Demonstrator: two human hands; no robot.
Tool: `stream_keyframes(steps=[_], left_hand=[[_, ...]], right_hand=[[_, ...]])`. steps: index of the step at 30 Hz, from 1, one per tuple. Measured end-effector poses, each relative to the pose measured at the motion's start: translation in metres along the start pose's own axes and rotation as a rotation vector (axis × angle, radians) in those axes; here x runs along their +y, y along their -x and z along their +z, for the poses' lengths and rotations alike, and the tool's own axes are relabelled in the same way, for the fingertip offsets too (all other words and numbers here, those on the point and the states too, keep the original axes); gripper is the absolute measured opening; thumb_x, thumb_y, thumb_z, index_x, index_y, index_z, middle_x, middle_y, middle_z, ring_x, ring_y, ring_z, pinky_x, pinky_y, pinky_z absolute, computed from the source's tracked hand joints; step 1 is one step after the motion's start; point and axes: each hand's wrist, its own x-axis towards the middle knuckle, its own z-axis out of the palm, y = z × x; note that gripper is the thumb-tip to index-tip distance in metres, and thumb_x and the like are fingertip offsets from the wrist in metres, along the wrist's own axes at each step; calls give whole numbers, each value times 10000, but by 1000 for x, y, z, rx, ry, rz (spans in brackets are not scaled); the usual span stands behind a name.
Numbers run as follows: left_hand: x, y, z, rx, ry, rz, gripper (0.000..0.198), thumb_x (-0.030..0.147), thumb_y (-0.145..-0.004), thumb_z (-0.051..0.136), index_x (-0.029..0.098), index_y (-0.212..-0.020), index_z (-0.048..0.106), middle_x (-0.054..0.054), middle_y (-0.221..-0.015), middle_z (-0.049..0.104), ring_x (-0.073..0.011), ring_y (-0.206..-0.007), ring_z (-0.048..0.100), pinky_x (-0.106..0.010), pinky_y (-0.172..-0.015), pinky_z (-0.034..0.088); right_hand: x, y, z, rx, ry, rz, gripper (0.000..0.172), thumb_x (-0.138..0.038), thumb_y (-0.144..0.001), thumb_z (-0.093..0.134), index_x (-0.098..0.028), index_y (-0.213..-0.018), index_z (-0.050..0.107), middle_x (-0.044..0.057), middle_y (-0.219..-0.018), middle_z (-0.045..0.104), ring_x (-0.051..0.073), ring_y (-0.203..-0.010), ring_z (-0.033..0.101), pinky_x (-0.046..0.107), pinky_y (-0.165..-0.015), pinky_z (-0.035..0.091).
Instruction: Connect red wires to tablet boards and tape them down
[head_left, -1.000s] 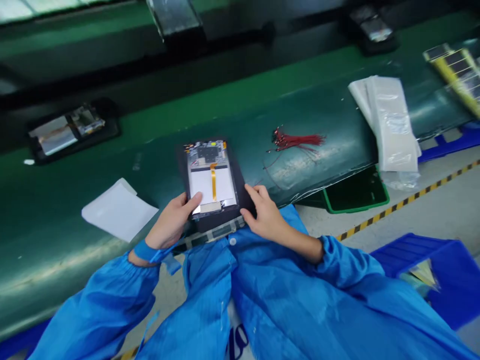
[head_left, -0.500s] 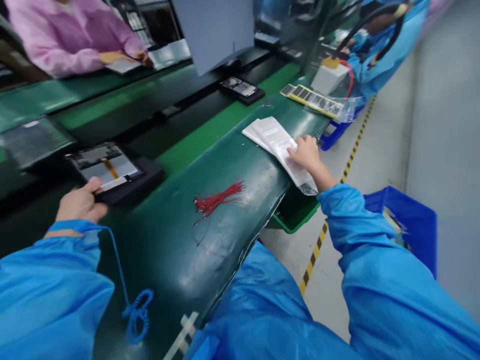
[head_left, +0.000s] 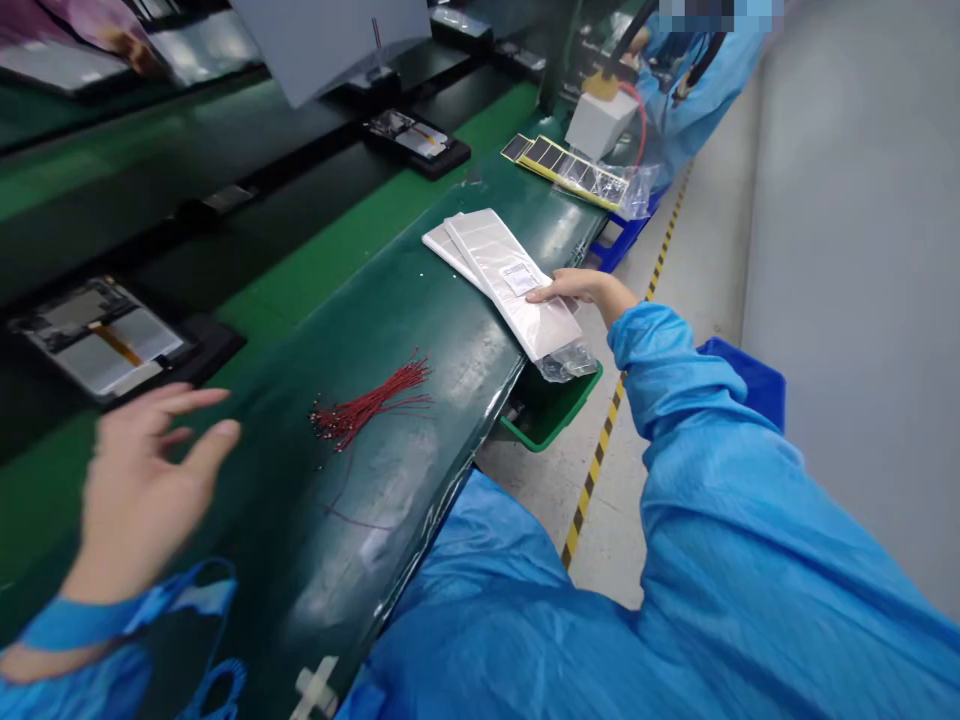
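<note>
My left hand [head_left: 154,475] is raised over the green mat, fingers apart and holding nothing, just below an opened device [head_left: 105,340] on a black holder. My right hand [head_left: 574,288] grips the right edge of the upper of two white plastic-wrapped packs [head_left: 510,275], thumb on top near a label; its other fingers are mostly hidden beneath. The packs overlap and lie at the mat's front edge. Between my hands a bundle of red wires [head_left: 371,400] rests on the mat [head_left: 442,330]. A blue strap with a coiled cord circles my left wrist.
A green bin [head_left: 559,420] sits below the table edge, with a blue bin [head_left: 750,385] to the right. Farther back are a second opened device [head_left: 416,140], a yellow-edged label strip [head_left: 574,172] and a white box [head_left: 600,125]. Co-workers' sleeves show at the top.
My left hand has let go of the near device and moved toward me, its fingers now spread. My right hand remains at the white packs, whose upper one now shows a label.
</note>
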Motion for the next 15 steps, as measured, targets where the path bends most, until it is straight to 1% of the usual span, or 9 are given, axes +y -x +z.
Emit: stream_keyframes(steps=[1, 3, 5, 6, 8, 10, 11, 13, 15], left_hand=[[21, 19, 10, -57, 93, 10, 322, 505, -811, 734, 339, -1086, 718, -22, -1403, 621, -394, -1315, 604, -680, -1140, 485], [61, 50, 34, -290, 275, 64, 294, 536, -825, 731, 310, -1012, 750, -53, -1356, 666, -360, -1246, 654, -624, -1121, 513], [94, 69, 63, -529, 422, 94, 331, 562, -860, 712, 290, -1043, 757, -88, -1385, 666, -337, -1276, 647, -561, -1110, 531], [107, 73, 80, -609, 489, 81, 370, 572, -863, 717, 278, -1086, 748, -102, -1406, 657, -329, -1314, 628, -538, -1126, 523], [128, 71, 114, -658, 621, -22, 492, 561, -828, 774, 245, -1196, 693, -129, -1427, 645, -315, -1359, 602, -515, -1187, 469], [146, 60, 147, -611, 765, -220, 603, 512, -811, 825, 202, -1283, 615, -178, -1491, 593, -306, -1393, 580, -487, -1216, 435], [155, 53, 162, -594, 853, -331, 636, 505, -819, 831, 184, -1309, 584, -205, -1501, 579, -304, -1375, 598, -474, -1201, 449], [172, 41, 183, -639, 1050, -486, 651, 545, -852, 807, 164, -1323, 568, -234, -1462, 606, -303, -1284, 664, -453, -1131, 509], [188, 35, 192, -730, 1213, -542, 648, 613, -863, 776, 154, -1288, 606, -220, -1319, 698, -304, -1147, 727, -445, -1028, 570]], right_hand=[[1, 4, 4, -15, -96, -8, 574, -385, -685, 973, -67, -1090, 719, 134, -916, 791, 275, -918, 740, 456, -934, 623], [2, 14, 16, 6, -220, -40, 522, -289, -694, 963, -74, -1103, 719, 110, -907, 799, 237, -867, 746, 425, -910, 638], [2, 26, 30, 35, -306, -67, 427, -229, -734, 930, -78, -1078, 726, 100, -894, 801, 208, -800, 741, 404, -879, 647], [3, 32, 37, 32, -354, -79, 379, -212, -756, 910, -82, -1063, 729, 99, -888, 802, 197, -761, 734, 398, -859, 651], [8, 44, 52, -13, -478, -111, 337, -201, -779, 889, -94, -1055, 726, 97, -890, 807, 183, -707, 725, 385, -823, 656], [14, 58, 67, -60, -629, -138, 366, -211, -769, 897, -115, -1070, 714, 91, -903, 813, 182, -703, 731, 370, -801, 659], [18, 66, 76, -69, -707, -149, 382, -219, -760, 902, -127, -1074, 706, 83, -904, 815, 181, -709, 735, 358, -788, 659], [24, 87, 94, -70, -842, -168, 385, -246, -753, 900, -146, -1063, 694, 71, -904, 817, 178, -717, 739, 333, -767, 658], [26, 112, 116, -49, -935, -217, 401, -292, -749, 894, -157, -1067, 690, 75, -945, 823, 181, -736, 745, 322, -777, 656]])
